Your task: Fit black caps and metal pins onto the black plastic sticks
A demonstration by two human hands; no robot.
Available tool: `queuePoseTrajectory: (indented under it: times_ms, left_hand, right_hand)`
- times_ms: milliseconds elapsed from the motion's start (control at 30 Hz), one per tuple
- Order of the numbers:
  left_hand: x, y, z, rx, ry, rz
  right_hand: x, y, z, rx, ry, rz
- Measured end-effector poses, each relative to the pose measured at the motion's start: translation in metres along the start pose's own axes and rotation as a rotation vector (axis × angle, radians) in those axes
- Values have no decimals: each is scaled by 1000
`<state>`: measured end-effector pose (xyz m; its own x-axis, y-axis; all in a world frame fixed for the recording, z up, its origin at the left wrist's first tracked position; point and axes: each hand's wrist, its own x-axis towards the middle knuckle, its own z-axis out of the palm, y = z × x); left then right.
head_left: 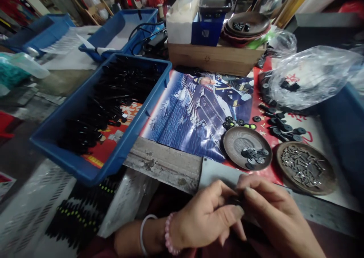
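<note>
My left hand [206,214] and my right hand [273,207] meet at the table's near edge, their fingers closed around a small black part [235,200]. The fingers cover most of that part, so its exact kind is hidden. Just beyond them, a brown dish [231,138] holds several grey and black discs [256,156]. To its right is a second brown dish [284,180] full of small metal pins or rivets [303,163]. Black round-headed parts [284,125] lie loosely behind the dishes, and small black and yellow-green wheels [239,122] sit against the first dish's far rim.
A blue tray [155,110] of long black pieces [113,95] stands left, overhanging the table edge. Rows of black and yellow pieces [79,212] lie below it. A wooden box [213,59] is at the back. A clear plastic bag [315,74] and blue bin [344,136] stand right.
</note>
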<state>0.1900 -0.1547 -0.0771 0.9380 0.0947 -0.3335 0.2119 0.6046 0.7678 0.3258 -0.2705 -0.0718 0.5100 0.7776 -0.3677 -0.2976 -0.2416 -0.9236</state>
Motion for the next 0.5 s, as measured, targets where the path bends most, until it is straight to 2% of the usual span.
queuePoseTrajectory:
  times_ms: [100,167,267,333,433,500]
  left_hand:
    - [-5,-1,-1,-20,18,-18]
    - [-9,0,-4,-27,58,4]
    - [-13,6,-12,3,24,15]
    - [-17,12,-21,47,-6,-33]
    - [-24,20,-32,150,70,-84]
    - [-28,26,-38,291,143,-34]
  right_hand:
    - [-2,-2,9,-38,-28,-9]
    - [-2,-10,15,-164,-39,-126]
    - [2,-28,18,-478,-121,-408]
    - [7,-40,18,-752,-212,-614]
    - [15,-49,22,-1174,-270,-990]
    - [19,-50,30,-1340,-313,-1178]
